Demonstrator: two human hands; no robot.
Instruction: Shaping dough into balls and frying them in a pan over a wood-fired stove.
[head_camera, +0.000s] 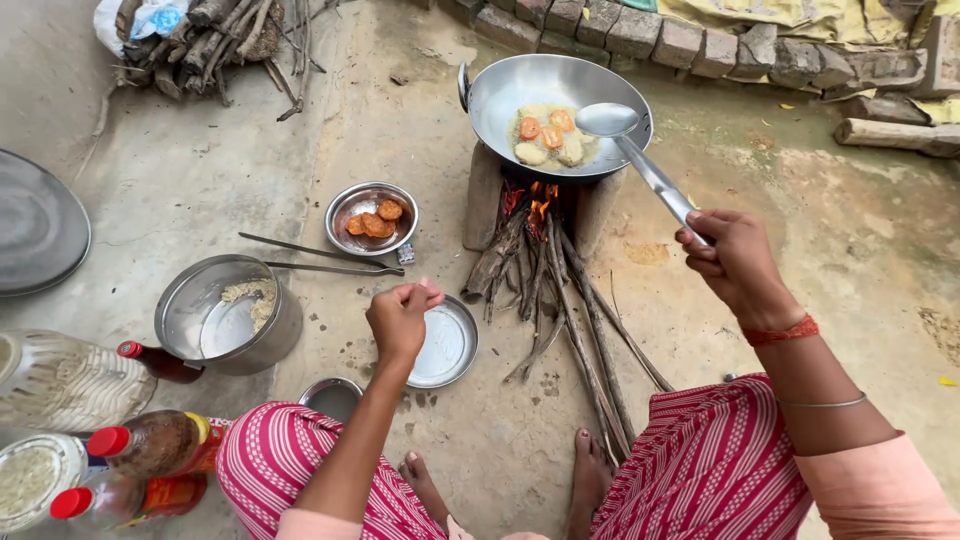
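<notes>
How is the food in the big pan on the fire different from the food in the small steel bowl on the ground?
The pieces in the pan sit in oil over the fire; some are pale, some orange. The pieces in the small bowl look dry, and all are darker brown. The right hand holds a ladle over the pan; nothing reaches over the bowl. Both hold small round pieces.

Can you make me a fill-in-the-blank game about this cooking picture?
1. The right hand holds a long metal ____ over the pan.
2. The pan sits above a burning wood ____.
3. The small bowl beside the tongs holds ____ browned patties.
4. The left hand hovers above an empty round ____.

Missing words: ladle; fire; three; plate
</notes>
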